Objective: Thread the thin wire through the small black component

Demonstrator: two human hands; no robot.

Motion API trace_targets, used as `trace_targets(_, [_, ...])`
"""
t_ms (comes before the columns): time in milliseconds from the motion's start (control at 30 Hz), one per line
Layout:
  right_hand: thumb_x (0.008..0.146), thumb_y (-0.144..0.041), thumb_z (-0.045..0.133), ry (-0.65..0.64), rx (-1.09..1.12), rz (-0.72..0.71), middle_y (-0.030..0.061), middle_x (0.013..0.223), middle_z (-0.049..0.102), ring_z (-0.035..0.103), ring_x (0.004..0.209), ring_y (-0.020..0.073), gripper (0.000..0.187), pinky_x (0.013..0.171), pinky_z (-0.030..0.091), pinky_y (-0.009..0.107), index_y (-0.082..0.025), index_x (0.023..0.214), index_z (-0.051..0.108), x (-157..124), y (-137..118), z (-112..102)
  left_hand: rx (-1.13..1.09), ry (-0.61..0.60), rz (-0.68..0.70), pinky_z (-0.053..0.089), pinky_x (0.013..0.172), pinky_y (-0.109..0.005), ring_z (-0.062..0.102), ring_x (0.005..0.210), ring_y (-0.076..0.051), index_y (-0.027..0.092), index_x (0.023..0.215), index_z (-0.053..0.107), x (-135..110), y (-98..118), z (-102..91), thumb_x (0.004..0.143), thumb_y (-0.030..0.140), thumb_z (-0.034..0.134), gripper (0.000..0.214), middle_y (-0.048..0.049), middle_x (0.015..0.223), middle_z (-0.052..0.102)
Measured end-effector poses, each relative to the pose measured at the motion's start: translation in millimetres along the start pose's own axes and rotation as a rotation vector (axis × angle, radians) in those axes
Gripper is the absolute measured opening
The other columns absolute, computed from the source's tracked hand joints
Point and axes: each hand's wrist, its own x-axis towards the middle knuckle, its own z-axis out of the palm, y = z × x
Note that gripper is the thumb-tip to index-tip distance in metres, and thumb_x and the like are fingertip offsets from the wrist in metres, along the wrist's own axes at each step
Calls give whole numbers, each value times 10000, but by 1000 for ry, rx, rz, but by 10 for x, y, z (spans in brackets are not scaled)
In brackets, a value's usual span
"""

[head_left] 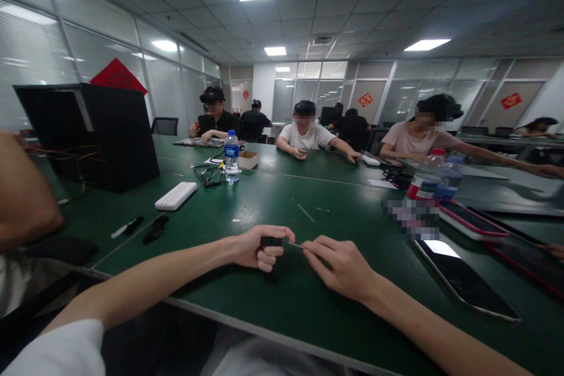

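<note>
My left hand (252, 245) is closed around a small black block-shaped object (271, 242), its index finger curled over the top. From my right hand (341, 264), fingertips pinched together, a thin metallic strip or rod (294, 244) reaches toward that black object. Whether the strip's far end touches the object or enters it, I cannot tell. Both hands are a little above the green table (247, 202), near its front edge.
A white power bank (176, 195), a black strap (155, 229) and a water bottle (231, 156) lie or stand to the left. Phones (467, 279) and more bottles (426, 176) crowd the right. A black box (118, 135) stands far left. Several people sit around.
</note>
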Motion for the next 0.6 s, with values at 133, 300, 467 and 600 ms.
trace_targets(133, [991,-218,483,21,49,5,65,841,708,639,663,120,220,582,484,211,-147,990,691,-19,11,37,-39,-46,-7,118,386,-172,32,391,-68,210,1041,603,-40,10,16,980,346,479,194,104,477,219])
trace_targets(300, [984,-209,491,2,119,-47,55,811,690,617,630,109,205,547,456,208,-144,994,685,-19,-23,33,-50,-120,-42,119,387,-188,40,382,-75,198,1162,595,-94,13,31,990,353,430,284,105,475,217])
trace_targets(467, [974,-195,506,8,120,-77,43,785,677,597,605,99,183,514,417,207,-140,982,680,-13,-39,12,-49,-161,-45,141,393,-193,59,375,-78,198,1187,593,-114,10,17,982,355,423,310,104,482,218])
trace_targets(600, [970,-197,508,4,104,-92,33,761,674,588,593,91,182,502,389,209,-150,972,683,-21,-57,3,-40,-236,-72,190,401,-212,79,361,-85,189,1200,599,-127,10,17,970,388,416,356,102,478,208])
